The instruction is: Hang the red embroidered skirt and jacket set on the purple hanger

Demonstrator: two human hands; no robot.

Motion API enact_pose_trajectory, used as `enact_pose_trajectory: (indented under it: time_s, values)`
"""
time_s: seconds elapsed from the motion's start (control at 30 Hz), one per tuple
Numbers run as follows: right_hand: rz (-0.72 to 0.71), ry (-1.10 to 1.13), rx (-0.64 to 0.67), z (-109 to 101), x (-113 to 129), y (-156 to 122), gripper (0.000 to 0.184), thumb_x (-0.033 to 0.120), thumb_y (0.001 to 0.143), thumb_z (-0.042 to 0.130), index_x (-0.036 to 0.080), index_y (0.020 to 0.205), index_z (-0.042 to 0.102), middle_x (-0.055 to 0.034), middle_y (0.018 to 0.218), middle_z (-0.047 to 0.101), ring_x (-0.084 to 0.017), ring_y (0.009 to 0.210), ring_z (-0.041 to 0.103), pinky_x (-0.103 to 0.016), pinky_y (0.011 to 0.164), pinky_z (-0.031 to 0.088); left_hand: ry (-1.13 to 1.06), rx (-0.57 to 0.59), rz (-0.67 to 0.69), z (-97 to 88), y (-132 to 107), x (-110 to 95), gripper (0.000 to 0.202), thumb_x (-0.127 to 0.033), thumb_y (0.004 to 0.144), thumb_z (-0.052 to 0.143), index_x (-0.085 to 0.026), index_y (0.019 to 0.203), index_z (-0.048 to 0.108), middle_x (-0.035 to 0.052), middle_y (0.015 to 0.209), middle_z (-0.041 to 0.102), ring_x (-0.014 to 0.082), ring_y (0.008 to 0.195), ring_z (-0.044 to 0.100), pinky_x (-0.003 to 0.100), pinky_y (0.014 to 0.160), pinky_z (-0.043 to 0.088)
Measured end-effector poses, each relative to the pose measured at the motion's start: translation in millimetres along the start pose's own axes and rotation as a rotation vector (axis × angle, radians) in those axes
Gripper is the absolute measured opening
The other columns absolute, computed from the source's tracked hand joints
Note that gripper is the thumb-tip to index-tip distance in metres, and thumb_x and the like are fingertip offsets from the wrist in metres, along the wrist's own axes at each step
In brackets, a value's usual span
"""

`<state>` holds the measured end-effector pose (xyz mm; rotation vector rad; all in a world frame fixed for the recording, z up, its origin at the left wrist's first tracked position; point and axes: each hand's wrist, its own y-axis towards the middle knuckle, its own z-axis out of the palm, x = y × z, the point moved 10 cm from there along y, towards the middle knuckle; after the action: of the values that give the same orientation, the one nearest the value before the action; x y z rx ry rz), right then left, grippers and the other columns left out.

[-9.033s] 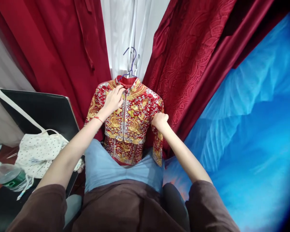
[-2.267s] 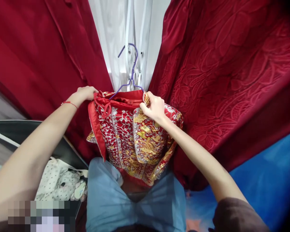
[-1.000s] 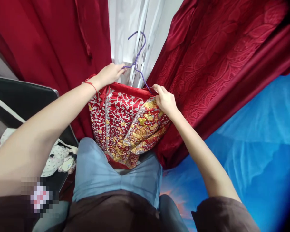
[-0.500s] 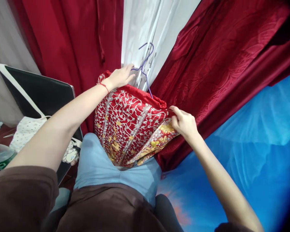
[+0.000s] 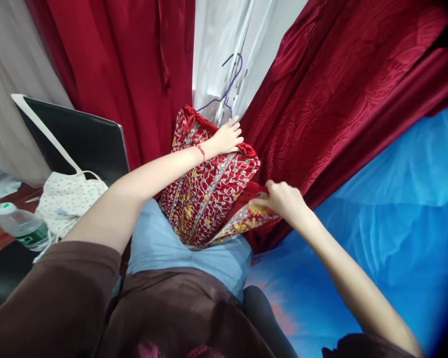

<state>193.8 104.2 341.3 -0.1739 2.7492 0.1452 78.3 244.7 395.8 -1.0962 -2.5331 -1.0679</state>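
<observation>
A red skirt (image 5: 209, 194) covered in silver and gold beadwork leans upright over my lap, with a purple wire hanger (image 5: 227, 92) inside its plain red waistband. Across the waistband's right half lies my left hand (image 5: 227, 136), its fingers spread near the hanger's right arm; its thumb side is hidden. My right hand (image 5: 285, 199) pinches a loose panel (image 5: 250, 217) at the skirt's right side and holds it away from the body. Red lining shows in the gap between them.
Red curtains (image 5: 127, 74) and white sheer cloth (image 5: 212, 44) hang ahead. To the left stand a black panel (image 5: 78, 134) with a white strap, a dotted cloth bag (image 5: 69, 199) and a plastic bottle (image 5: 22, 226). Blue fabric (image 5: 377, 238) spreads on the right.
My left hand has shifted right along the waistband, from its left part to its right. The loose panel is now parted from the skirt, and the hanger tilts differently.
</observation>
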Motion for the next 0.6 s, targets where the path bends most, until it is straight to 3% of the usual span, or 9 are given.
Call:
enact_pose_trajectory:
  time_s: [0.07, 0.13, 0.23, 0.33, 0.47, 0.53, 0.6]
  values:
    - [-0.147, 0.025, 0.267, 25.2, 18.0, -23.4, 0.035, 0.045, 0.078, 0.08, 0.015, 0.096, 0.074, -0.0193, 0.099, 0.075, -0.029, 0.087, 0.073, -0.029, 0.059, 0.041, 0.043, -0.003, -0.023, 3.9, 5.9, -1.6, 0.029, -0.033, 0.093, 0.056, -0.02, 0.111, 0.075, 0.0094, 0.116, 0.073, 0.0334, 0.133, 0.052, 0.06, 0.123, 0.02]
    - [-0.312, 0.12, 0.387, 30.3, 36.5, -46.1, 0.02, 0.033, 0.079, 0.079, 0.017, 0.091, 0.076, -0.0136, 0.095, 0.076, -0.024, 0.082, 0.072, -0.027, 0.059, 0.04, 0.097, 0.022, -0.051, 6.5, 9.4, -4.9, 0.031, -0.031, 0.094, 0.053, -0.019, 0.113, 0.075, 0.0098, 0.117, 0.072, 0.032, 0.134, 0.052, 0.058, 0.123, 0.021]
    - [-0.416, 0.42, 0.322, 5.8, 48.6, -58.2, 0.021, 0.035, 0.086, 0.068, 0.016, 0.078, 0.073, -0.0049, 0.073, 0.07, -0.016, 0.064, 0.061, -0.027, 0.057, 0.037, 0.123, 0.08, -0.1, 9.9, 10.2, -7.7, 0.036, -0.03, 0.096, 0.051, -0.011, 0.118, 0.072, 0.0147, 0.122, 0.07, 0.0307, 0.135, 0.051, 0.052, 0.124, 0.022]
    - [-0.354, 0.801, 0.261, -13.8, 48.1, -49.2, 0.034, 0.048, 0.085, 0.065, 0.016, 0.071, 0.068, 0.0009, 0.06, 0.059, -0.011, 0.055, 0.047, -0.027, 0.053, 0.032, 0.009, 0.101, -0.12, 5.0, 6.3, -8.1, 0.038, -0.027, 0.094, 0.052, -0.008, 0.123, 0.068, 0.0181, 0.129, 0.066, 0.0327, 0.139, 0.046, 0.056, 0.124, 0.02]
    - [-0.233, 1.345, 0.356, -3.6, 64.5, -23.7, 0.029, 0.046, 0.073, 0.073, 0.018, 0.077, 0.07, -0.0005, 0.068, 0.066, -0.013, 0.06, 0.054, -0.027, 0.058, 0.041, -0.276, 0.114, -0.127, -30.9, -15.9, -12.6, 0.05, -0.022, 0.091, 0.054, -0.009, 0.14, 0.054, 0.019, 0.149, 0.053, 0.0317, 0.151, 0.031, 0.057, 0.123, 0.019]
    - [-0.163, 1.546, 0.368, 5.9, 73.4, -6.7, 0.024, 0.042, 0.069, 0.074, 0.019, 0.074, 0.069, -0.0029, 0.072, 0.07, -0.017, 0.068, 0.061, -0.029, 0.066, 0.048, -0.4, 0.139, -0.215, -59.4, -40.4, -15.6, 0.053, -0.024, 0.093, 0.053, -0.009, 0.144, 0.049, 0.0196, 0.151, 0.05, 0.0302, 0.145, 0.041, 0.052, 0.12, 0.029]
    - [-0.117, 1.633, 0.3, 10.3, 78.0, 11.3, 0.021, 0.04, 0.072, 0.07, 0.02, 0.07, 0.067, -0.0041, 0.07, 0.071, -0.019, 0.071, 0.064, -0.031, 0.072, 0.052, -0.459, 0.143, -0.332, -89.8, -72.1, -22.7, 0.045, -0.036, 0.098, 0.048, -0.01, 0.133, 0.057, 0.018, 0.139, 0.061, 0.0296, 0.13, 0.055, 0.047, 0.111, 0.04]
